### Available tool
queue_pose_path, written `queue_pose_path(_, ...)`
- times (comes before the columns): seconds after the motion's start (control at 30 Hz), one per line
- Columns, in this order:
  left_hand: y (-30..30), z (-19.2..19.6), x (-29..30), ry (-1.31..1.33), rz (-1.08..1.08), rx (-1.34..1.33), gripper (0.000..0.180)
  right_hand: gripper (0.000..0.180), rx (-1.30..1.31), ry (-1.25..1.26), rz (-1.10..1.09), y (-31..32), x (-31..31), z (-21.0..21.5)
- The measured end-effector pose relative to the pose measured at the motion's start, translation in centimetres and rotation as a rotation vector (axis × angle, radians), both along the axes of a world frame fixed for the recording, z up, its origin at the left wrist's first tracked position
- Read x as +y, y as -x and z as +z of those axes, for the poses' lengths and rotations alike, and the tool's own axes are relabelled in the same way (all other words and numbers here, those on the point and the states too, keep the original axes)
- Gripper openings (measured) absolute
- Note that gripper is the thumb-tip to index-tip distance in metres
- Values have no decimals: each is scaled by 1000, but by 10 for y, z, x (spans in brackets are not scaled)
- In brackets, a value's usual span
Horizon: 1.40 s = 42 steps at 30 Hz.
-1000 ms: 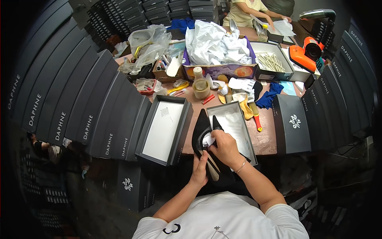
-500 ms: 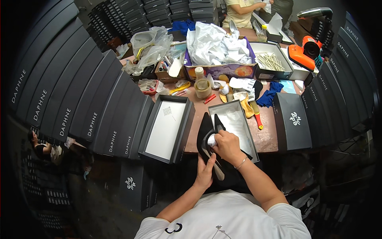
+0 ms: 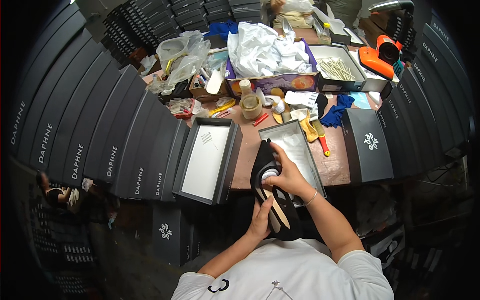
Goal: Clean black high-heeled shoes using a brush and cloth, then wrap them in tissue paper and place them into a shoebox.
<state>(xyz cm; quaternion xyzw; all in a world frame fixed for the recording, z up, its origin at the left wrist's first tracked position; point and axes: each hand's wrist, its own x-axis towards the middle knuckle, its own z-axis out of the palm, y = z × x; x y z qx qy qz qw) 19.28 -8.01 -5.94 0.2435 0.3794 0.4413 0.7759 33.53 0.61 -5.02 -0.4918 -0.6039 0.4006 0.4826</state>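
A pair of black pointed-toe shoes (image 3: 263,159) is held together over the table's near edge, toes pointing away from me. The nearer shoe shows a beige insole (image 3: 280,212) and white wadding in its opening; the second is mostly hidden behind it. My left hand (image 3: 260,220) is closed round the heel end, its thumb on the insole. From the right, my right hand (image 3: 291,177) grips the front part, thumb at the opening and fingers along the outer side. Just beyond lies an open dark grey shoe box (image 3: 314,162) lined with white tissue paper (image 3: 289,141).
Another open box (image 3: 205,162) with a white bottom lies at left. Stacked dark shoe boxes (image 3: 85,125) wall the left, more (image 3: 410,115) the right. Farther back are a jar (image 3: 250,106), a brush (image 3: 324,142), a carton of white paper (image 3: 270,55) and an orange tool (image 3: 375,62).
My right hand has turned and spread along the shoes' side, its thumb at the opening. The shoes have tilted, showing more insole. My left thumb has shifted onto the insole.
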Motion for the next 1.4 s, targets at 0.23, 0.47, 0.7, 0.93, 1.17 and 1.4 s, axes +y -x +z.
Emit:
queue_pose_path(0.23,5,2,34,-46,-42,19,45,77,-125,196,99,-22,26,-7)
queue_pose_path(0.47,38,-21,140,-760,201,984,63,63,-772,273,127,-66,-22,-26)
queue_pose_path(0.7,-9,-29,79,-112,70,188,70,25,-752,26,30,-37,-31,1)
queue_pose_path(0.93,-44,-12,78,81,139,-189,64,25,-744,-98,142,-22,-44,45)
queue_pose_path(1.17,-28,-1,72,163,120,-195,65,49,-584,-162,274,-27,-11,40)
queue_pose_path(1.4,8,-4,70,304,87,-167,81,34,-652,-285,-181,-43,2,22)
